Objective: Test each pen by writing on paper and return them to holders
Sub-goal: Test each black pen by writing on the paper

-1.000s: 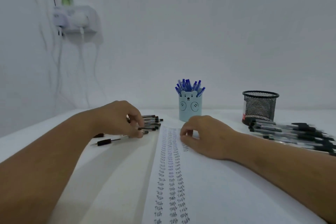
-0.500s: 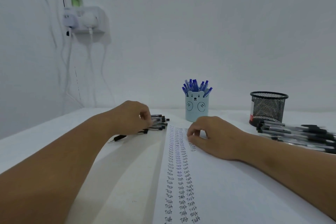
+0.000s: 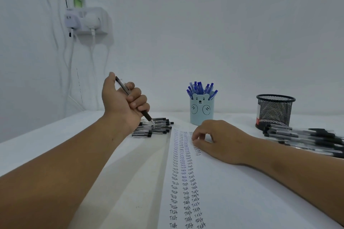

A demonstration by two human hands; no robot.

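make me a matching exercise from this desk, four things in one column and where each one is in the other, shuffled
Things:
1. black pen with clear barrel
2. blue capped pens
3. black wire mesh cup
4. sheet of white paper with rows of "Test"

Places:
A. under the right hand
B. far right of the table
C. gripped in the raised left hand
D. standing in the pale blue bear cup

Pairs: 1-C, 2-D, 3-B, 4-A

Pale-blue bear-faced holder [image 3: 202, 110], black mesh holder [image 3: 275, 111]
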